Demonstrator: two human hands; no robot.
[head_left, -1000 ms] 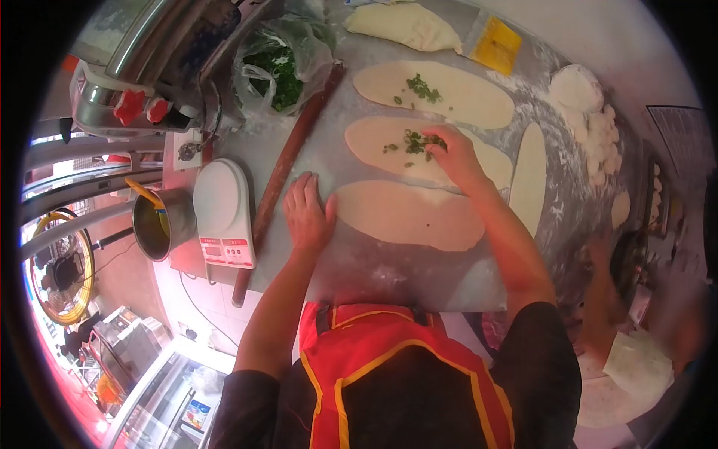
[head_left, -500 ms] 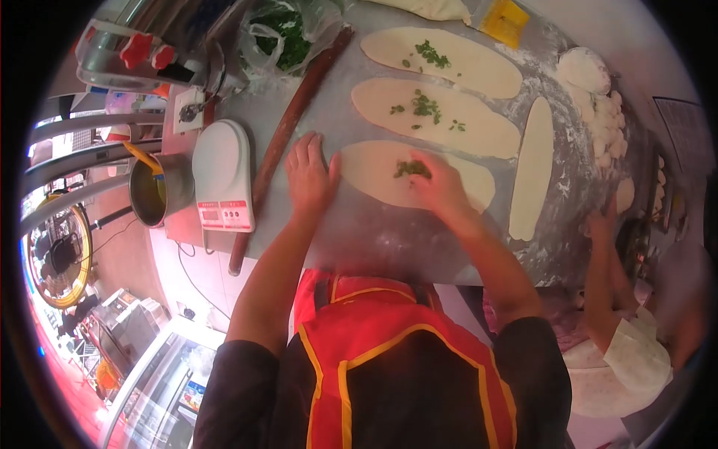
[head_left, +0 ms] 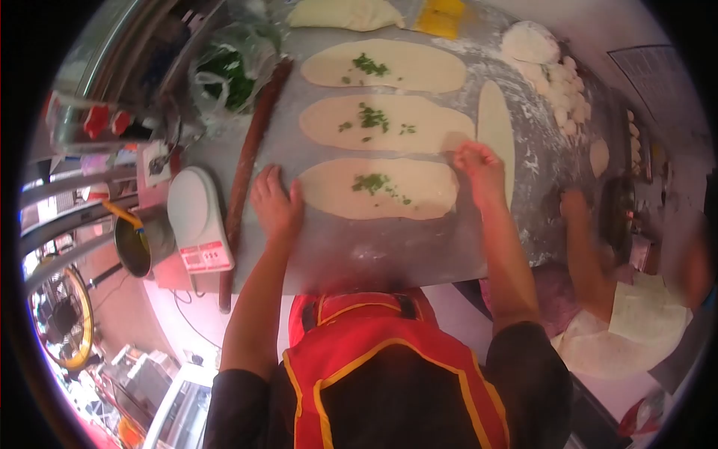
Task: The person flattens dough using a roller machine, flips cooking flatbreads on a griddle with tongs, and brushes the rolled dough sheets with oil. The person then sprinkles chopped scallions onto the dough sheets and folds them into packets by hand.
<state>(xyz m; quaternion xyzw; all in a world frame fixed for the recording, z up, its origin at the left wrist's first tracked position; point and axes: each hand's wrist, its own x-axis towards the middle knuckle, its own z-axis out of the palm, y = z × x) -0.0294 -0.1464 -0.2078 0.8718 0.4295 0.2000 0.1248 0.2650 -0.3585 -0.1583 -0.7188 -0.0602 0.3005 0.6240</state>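
Note:
Three long oval dough sheets lie side by side across the table: a near one, a middle one and a far one. Each carries chopped green herbs around its centre. My left hand rests open on the tabletop by the near sheet's left end, fingers extended. My right hand is at the right ends of the near and middle sheets, its fingers curled together. What they hold, if anything, is hidden. Just beyond it, a narrow dough strip lies crosswise.
Left of my left hand lies a long rolling pin, with a white scale and a metal pot beyond. A plastic bag of greens is at the back. Dough pieces sit far right, near another person's hand.
My right hand has left the herbs on the near sheet and moved right to the sheets' ends. The herbs there are more spread out. My left hand stays flat on the table.

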